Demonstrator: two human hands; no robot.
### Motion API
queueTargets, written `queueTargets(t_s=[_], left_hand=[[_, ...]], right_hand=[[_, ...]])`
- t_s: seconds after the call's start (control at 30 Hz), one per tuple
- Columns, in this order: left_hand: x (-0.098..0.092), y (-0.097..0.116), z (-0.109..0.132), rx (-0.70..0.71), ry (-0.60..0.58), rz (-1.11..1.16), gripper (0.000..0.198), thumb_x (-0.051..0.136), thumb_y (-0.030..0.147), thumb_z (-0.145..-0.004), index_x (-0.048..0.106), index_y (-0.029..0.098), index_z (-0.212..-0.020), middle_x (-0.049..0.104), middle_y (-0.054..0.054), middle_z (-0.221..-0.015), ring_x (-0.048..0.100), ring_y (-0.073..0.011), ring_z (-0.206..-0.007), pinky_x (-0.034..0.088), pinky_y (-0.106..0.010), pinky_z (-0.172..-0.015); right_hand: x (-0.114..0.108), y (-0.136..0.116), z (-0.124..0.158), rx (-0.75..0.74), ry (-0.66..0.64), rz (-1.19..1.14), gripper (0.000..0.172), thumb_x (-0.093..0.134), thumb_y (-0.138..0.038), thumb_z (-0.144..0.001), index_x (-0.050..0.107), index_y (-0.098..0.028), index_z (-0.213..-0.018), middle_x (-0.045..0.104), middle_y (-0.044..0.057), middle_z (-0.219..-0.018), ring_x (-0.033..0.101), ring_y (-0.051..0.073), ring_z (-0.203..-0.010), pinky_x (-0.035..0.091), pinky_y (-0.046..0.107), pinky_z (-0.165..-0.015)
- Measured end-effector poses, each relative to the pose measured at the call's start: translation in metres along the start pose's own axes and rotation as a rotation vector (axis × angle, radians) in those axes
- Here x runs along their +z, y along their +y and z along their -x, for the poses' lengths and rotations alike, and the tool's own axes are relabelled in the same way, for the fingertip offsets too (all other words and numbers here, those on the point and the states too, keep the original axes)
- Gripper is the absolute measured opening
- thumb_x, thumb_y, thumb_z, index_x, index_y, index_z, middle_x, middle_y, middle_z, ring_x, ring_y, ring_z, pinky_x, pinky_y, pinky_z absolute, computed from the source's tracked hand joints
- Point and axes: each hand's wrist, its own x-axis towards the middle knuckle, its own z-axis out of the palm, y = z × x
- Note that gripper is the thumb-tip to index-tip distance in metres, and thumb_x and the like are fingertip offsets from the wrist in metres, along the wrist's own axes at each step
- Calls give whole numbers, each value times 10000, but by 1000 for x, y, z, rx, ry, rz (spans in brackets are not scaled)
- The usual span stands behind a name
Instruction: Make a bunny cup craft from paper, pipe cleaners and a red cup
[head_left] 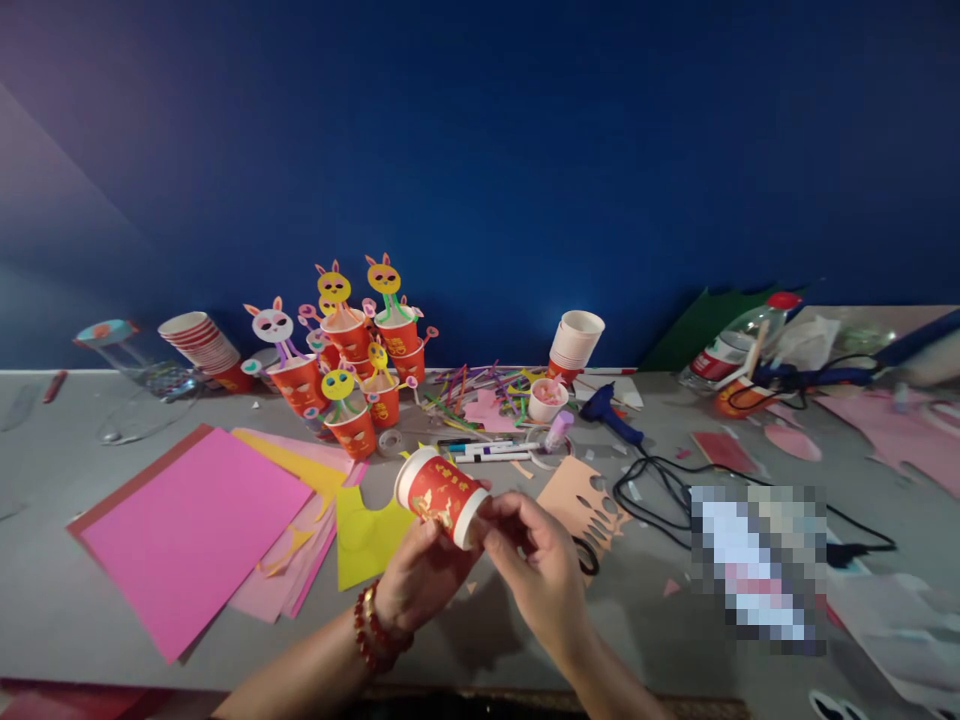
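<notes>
A red paper cup (444, 492) with gold print and white rims lies tilted in front of me, its mouth toward the upper left. My left hand (427, 585) holds it from below, thumb against its side. At the cup's base, my right hand (536, 560) has its thumb and fingers closed on the white bottom edge; part of their contact is hidden. Beneath and left of the cup is a yellow-green paper sheet (367, 560). To the right of my right hand lies a peach sheet with cut-outs (574, 495), and the black handle of scissors (587, 556) shows beside it.
Several decorated cups with animal faces (349, 430) stand at the back left. Pink paper (195, 530) lies left. Markers (491, 452), a glue stick (559, 432) and a small cup (548, 400) sit ahead. A blue glue gun (611, 412) trails a black cable (660, 468) rightward.
</notes>
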Motion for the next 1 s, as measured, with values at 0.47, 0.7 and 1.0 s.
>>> queueTargets(t_s=[0.47,0.7,1.0], left_hand=[[1,-3,2,-3,-21,64,528,713,391,-858,639,117,-1303,687,-96,-1292,594,-237,-1220,354,-326,-1133],[-3,-5,1,-31,-8,118,457,711,379,-869,685,117,-1242,715,-93,-1249,628,-201,-1166,388,-282,-1090],[4,-1,-1,-15,3,-2,545,706,452,-853,665,114,-1278,708,-113,-1247,586,-288,-1243,275,-391,-1189]], right_hand=[[-1,3,-3,-423,13,267,119,517,-120,-943,553,-223,-895,599,15,-814,583,180,-762,470,286,-705],[-3,13,-5,-601,11,326,192,519,-59,-915,575,-223,-998,626,37,-856,585,197,-776,482,319,-719],[-3,3,-3,-273,-2,225,79,577,-171,-917,586,-226,-861,624,13,-794,609,181,-731,494,290,-689]])
